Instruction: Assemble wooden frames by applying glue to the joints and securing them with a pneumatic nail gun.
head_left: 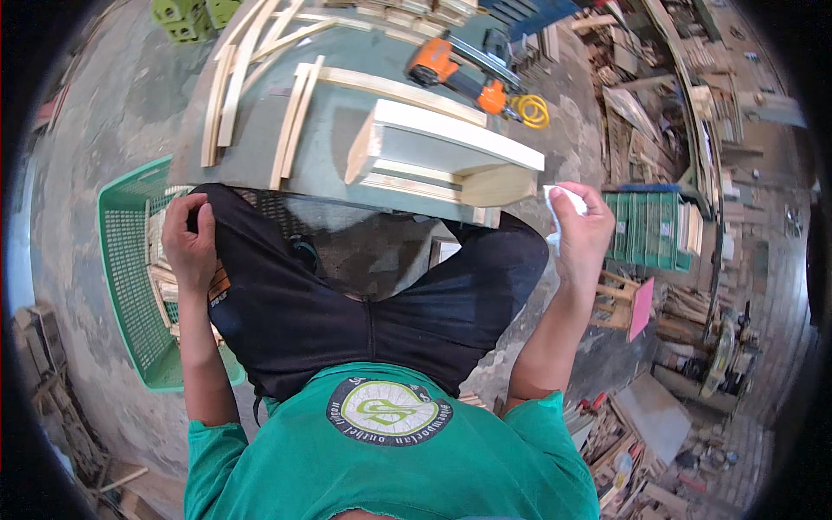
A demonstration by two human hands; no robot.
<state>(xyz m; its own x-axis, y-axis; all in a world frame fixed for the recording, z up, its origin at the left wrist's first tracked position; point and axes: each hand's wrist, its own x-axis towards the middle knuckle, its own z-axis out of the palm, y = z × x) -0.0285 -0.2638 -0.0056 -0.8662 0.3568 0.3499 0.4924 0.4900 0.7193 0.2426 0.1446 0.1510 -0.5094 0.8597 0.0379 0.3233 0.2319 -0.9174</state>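
Note:
My right hand is raised beside my right knee, its thumb and fingers pinching a crumpled white piece of tissue or cloth. To the left of that hand, on the near edge of a grey-green table, lies a wooden box-like frame with a white long side and pale wood ends. My left hand hovers by my left knee, over the rim of a green plastic basket. Its fingers bend loosely, the thumb is apart, and nothing shows in it.
Loose wooden strips lie on the table's left half. An orange nail gun with a coiled yellow hose lies at the far right. A green crate and a stool with a pink top stand to the right.

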